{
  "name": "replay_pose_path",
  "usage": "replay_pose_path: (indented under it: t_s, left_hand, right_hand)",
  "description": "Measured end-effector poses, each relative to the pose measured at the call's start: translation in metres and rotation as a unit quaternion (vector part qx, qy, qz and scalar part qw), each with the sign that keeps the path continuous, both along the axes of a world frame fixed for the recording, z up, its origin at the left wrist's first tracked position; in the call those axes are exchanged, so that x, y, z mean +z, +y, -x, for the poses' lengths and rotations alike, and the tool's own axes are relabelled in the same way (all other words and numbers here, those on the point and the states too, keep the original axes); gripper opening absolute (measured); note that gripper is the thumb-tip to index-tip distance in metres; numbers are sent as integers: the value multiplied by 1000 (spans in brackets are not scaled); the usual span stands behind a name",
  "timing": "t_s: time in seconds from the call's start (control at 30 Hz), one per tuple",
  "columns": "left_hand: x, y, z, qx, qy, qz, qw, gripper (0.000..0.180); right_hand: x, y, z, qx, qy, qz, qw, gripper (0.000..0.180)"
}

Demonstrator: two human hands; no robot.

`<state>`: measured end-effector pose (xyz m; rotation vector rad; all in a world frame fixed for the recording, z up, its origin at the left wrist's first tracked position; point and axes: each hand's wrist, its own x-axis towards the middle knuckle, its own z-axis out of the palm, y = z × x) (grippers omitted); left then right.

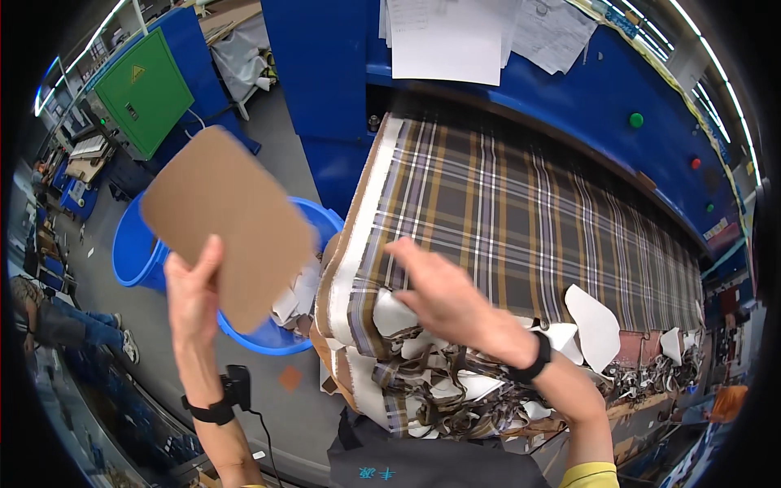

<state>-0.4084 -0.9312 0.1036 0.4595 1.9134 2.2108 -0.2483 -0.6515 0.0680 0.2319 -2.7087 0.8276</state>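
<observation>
My left hand (194, 297) grips a flat brown cardboard piece (232, 215) with rounded corners, its thumb on the near face. The piece is held up in the air, in front of a blue bin. My right hand (443, 293), a little blurred, has its fingers stretched out and apart and holds nothing. It is over the left end of a layered plaid fabric (488, 203) in brown, yellow and white; whether it touches the cloth I cannot tell. White cut pieces (594, 325) and tangled plaid offcuts (455, 390) lie along the near edge of the fabric.
A blue machine (325, 89) with coloured buttons stands behind the fabric, papers (447, 41) on its front. Blue bins (268, 337) with scraps stand at the left on the grey floor. Further back is a green cabinet (150, 89). Another person's jeans-clad legs (85, 325) show at far left.
</observation>
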Motion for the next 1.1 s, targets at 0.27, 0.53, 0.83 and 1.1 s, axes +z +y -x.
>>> replay_pose_path:
  t_s: [0.27, 0.53, 0.83, 1.1]
  left_hand:
    - [-41, -18, 42, -80, -44, 178, 980, 53]
    - [-88, 114, 26, -301, -65, 158, 938, 64]
    - [-147, 152, 14, -139, 58, 147, 978, 75]
    - [-71, 105, -56, -315, 79, 163, 932, 70]
  right_hand:
    - [-6, -14, 24, -16, 172, 3, 985, 45]
    - [36, 16, -41, -99, 95, 230, 964, 52]
    - [26, -31, -18, -23, 37, 87, 995, 62]
    - [56, 10, -30, -143, -48, 24, 988, 16]
